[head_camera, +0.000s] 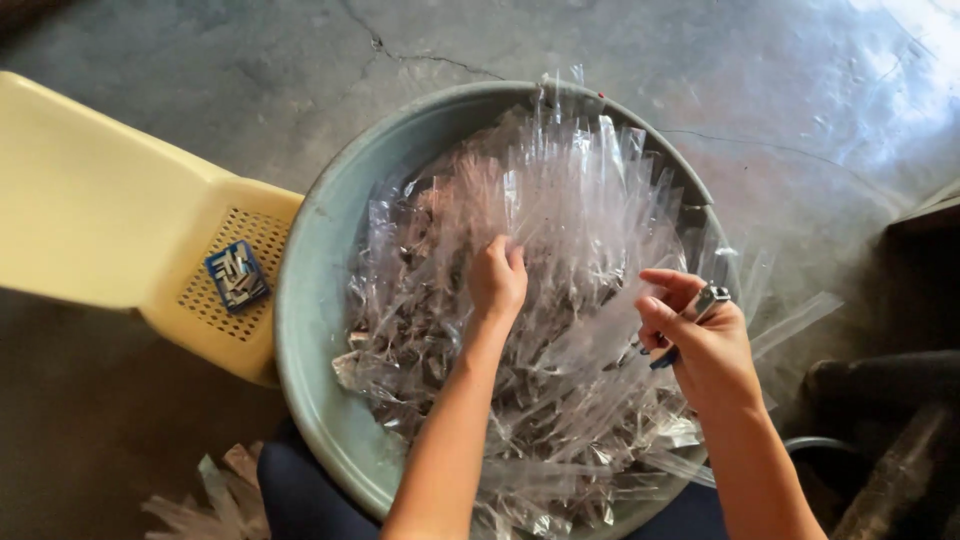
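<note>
On the yellow stool (110, 215) a small blue box of staples (237, 275) lies open. The grey basin (310, 300) is heaped with clear plastic sleeves (590, 210), many apparently still unhandled. The left hand (497, 280) pinches into the heap; the right hand (700, 340) grips a small stapler (708, 300).

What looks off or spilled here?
A few clear plastic sleeves hang over the basin rim at right, and more lie on the floor at lower left. The concrete is cracked at top.
</note>
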